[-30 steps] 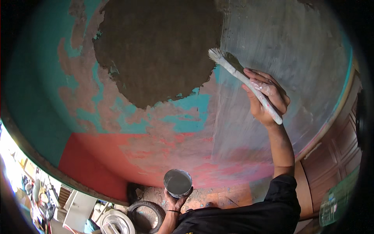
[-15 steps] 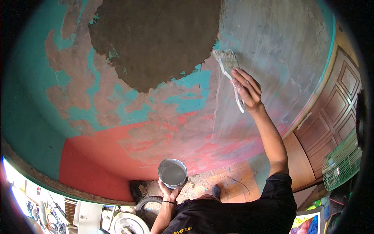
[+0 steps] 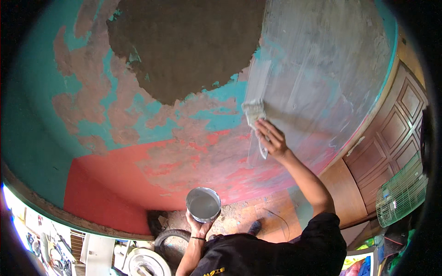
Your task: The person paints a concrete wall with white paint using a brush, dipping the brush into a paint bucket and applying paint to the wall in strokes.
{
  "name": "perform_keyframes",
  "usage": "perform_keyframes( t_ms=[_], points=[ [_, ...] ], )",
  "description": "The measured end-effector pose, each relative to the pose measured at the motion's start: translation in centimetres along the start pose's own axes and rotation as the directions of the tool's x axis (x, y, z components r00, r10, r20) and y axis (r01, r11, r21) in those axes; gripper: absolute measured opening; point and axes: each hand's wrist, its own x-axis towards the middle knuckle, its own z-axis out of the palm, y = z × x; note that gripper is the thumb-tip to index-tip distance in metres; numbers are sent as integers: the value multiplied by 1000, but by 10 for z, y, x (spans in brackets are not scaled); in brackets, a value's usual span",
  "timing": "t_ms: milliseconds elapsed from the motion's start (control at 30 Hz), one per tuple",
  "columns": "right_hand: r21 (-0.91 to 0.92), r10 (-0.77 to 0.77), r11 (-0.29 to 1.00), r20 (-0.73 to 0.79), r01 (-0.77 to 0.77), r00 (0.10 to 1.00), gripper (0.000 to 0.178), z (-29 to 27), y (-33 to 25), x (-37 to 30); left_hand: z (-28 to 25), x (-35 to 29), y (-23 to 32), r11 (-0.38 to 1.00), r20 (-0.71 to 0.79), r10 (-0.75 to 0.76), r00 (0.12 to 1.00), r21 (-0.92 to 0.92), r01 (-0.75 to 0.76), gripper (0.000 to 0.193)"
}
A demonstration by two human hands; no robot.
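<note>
My right hand (image 3: 272, 139) is closed round the handle of a wide paintbrush (image 3: 254, 111). Its bristles are coated pale grey and meet the wall (image 3: 193, 165). A fresh light-grey streak runs upward from them, left of a larger greyish coated area. Low in front of my body, my left hand (image 3: 200, 225) grips a round metal can (image 3: 203, 205) from below and the side. Greyish liquid fills part of the can, and its rim is smeared. The wall carries turquoise above, red below, brownish-grey patches and a big dark rough plaster area (image 3: 189, 46).
A brown panelled door (image 3: 391, 119) and a green wire cage (image 3: 401, 188) are on the right. A black tyre (image 3: 172, 246) lies by my left forearm, near a white round object (image 3: 146, 264). Debris covers part of the tiled floor (image 3: 271, 218).
My right hand has brought the paintbrush down and slightly left along the wall, leaving a pale wet streak. The can in my left hand has barely moved.
</note>
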Motion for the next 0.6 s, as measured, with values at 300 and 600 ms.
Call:
perform_keyframes(
  t_ms=[300,600],
  points=[
    [47,-22,999,-40,24,999,9,-32,11,25,26,30,-23,995,132,-30,991,-89,42,87],
    [-31,-79,997,-125,76,989,10,-32,63,72,27,35,-45,988,96,-50,994,-139,63,86]
  ],
)
